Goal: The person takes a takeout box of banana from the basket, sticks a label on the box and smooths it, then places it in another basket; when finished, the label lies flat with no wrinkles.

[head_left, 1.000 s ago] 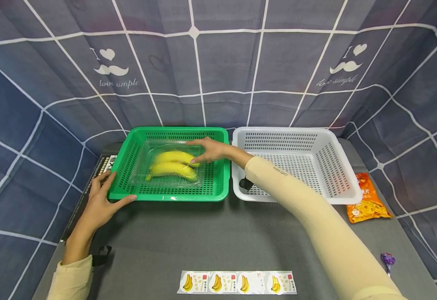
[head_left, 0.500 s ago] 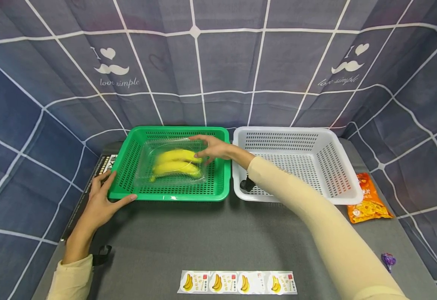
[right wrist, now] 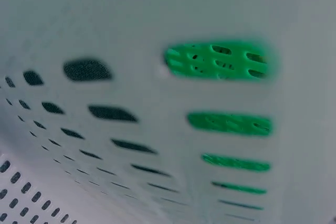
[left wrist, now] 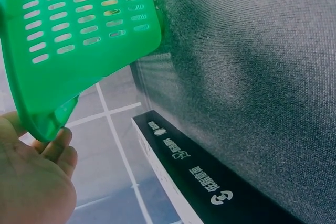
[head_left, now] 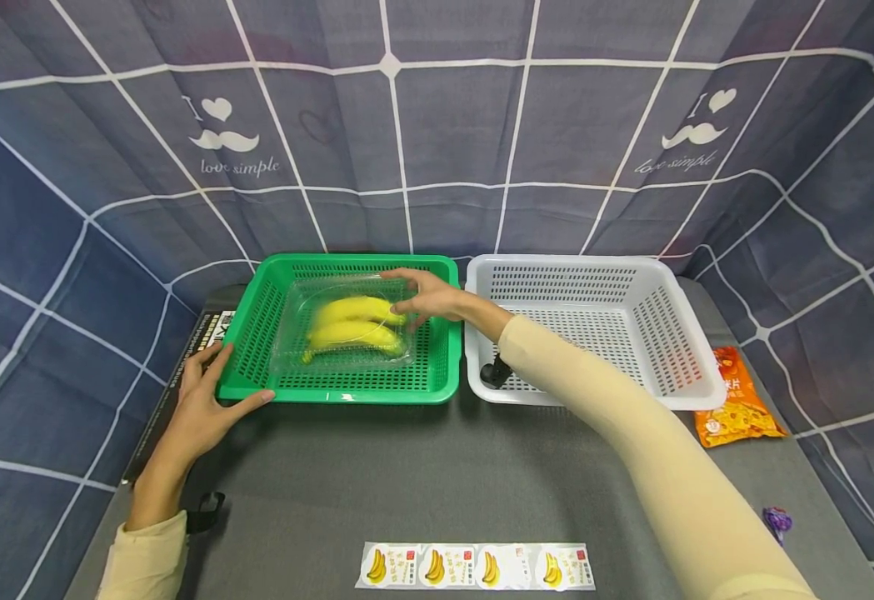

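A green basket (head_left: pixel 429 389) stands left of centre in the head view. In it sits a clear plastic container (head_left: pixel 302 292) with yellow bananas (head_left: pixel 354 336) showing through. My right hand (head_left: pixel 429 298) grips the container at its right end, the fingers spread along its far corner. My left hand (head_left: pixel 200 408) holds the basket's left rim; in the left wrist view the fingers of that hand (left wrist: pixel 37 182) curl under the green rim (left wrist: pixel 47 127). The right wrist view shows no hand, just a white perforated wall (right wrist: pixel 142 93) with green behind its slots.
A white basket (head_left: pixel 594 396) stands right of the green one, under my right forearm. An orange snack bag (head_left: pixel 740 404) and a purple-wrapped lollipop (head_left: pixel 777 521) lie to the right. Banana stickers (head_left: pixel 474 565) lie in front. A black box (left wrist: pixel 194 174) lies at the left.
The clear container with the bananas has shifted slightly right in the green basket, with my right hand on it. My left hand keeps its place on the rim.
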The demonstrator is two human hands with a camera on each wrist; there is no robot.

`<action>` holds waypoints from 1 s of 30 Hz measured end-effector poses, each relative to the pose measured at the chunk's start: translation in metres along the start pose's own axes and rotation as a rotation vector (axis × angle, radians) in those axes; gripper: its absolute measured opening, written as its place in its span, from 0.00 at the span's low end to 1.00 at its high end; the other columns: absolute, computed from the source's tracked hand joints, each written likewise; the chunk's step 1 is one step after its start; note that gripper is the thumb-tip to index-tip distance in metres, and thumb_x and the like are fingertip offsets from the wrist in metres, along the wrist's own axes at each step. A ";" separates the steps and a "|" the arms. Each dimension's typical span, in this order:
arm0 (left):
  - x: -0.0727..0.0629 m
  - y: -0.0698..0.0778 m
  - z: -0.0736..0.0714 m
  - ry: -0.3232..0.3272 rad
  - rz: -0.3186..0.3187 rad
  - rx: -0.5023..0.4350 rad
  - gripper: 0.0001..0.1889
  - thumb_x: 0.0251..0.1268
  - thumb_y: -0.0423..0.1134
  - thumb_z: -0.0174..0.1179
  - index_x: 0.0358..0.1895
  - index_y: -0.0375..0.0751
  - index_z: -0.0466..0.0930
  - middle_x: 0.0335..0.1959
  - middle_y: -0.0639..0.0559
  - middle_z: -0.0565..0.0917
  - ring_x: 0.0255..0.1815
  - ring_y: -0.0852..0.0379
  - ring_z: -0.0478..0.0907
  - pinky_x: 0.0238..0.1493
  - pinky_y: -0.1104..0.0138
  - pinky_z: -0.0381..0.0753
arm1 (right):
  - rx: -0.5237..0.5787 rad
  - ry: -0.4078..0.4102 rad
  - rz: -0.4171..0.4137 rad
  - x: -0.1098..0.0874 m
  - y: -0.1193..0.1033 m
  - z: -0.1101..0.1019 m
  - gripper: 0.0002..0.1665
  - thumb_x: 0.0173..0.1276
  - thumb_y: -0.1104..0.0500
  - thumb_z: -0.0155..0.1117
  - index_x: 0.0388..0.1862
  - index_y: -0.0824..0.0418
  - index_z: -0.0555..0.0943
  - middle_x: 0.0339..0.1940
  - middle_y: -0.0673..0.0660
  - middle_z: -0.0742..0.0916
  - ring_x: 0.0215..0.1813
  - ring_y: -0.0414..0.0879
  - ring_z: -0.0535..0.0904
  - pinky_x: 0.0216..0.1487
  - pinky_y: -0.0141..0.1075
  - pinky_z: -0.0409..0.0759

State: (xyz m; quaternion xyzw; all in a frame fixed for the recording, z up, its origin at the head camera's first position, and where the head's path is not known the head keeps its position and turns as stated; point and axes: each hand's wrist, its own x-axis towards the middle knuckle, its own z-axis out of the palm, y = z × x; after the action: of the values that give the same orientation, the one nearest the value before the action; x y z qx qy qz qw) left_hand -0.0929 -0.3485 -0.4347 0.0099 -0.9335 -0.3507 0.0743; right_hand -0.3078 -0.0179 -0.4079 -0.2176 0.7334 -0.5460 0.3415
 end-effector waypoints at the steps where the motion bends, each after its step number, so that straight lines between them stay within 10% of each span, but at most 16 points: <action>1: 0.000 0.000 0.000 -0.002 -0.002 0.001 0.53 0.57 0.48 0.71 0.79 0.39 0.45 0.77 0.34 0.43 0.74 0.24 0.40 0.59 0.28 0.51 | 0.002 0.001 -0.001 -0.001 -0.001 0.000 0.41 0.67 0.69 0.63 0.75 0.47 0.64 0.77 0.64 0.55 0.72 0.58 0.65 0.40 0.47 0.86; 17: -0.002 0.005 -0.001 0.003 -0.012 0.042 0.54 0.57 0.51 0.71 0.79 0.38 0.44 0.75 0.30 0.45 0.71 0.21 0.44 0.58 0.28 0.48 | 0.031 0.044 -0.023 -0.044 -0.031 -0.023 0.39 0.68 0.67 0.61 0.76 0.45 0.64 0.69 0.66 0.62 0.48 0.56 0.80 0.43 0.49 0.86; 30: -0.003 0.005 -0.002 0.000 -0.011 0.050 0.54 0.58 0.51 0.70 0.79 0.37 0.45 0.75 0.29 0.45 0.71 0.22 0.44 0.58 0.28 0.47 | 0.044 0.003 -0.040 -0.080 -0.033 -0.021 0.41 0.67 0.67 0.63 0.76 0.47 0.64 0.69 0.66 0.64 0.56 0.56 0.80 0.42 0.52 0.85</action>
State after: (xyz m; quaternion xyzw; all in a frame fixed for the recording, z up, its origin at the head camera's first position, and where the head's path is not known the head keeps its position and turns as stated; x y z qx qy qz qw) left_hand -0.0893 -0.3460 -0.4307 0.0168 -0.9419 -0.3276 0.0722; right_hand -0.2715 0.0409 -0.3518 -0.2240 0.7173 -0.5691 0.3339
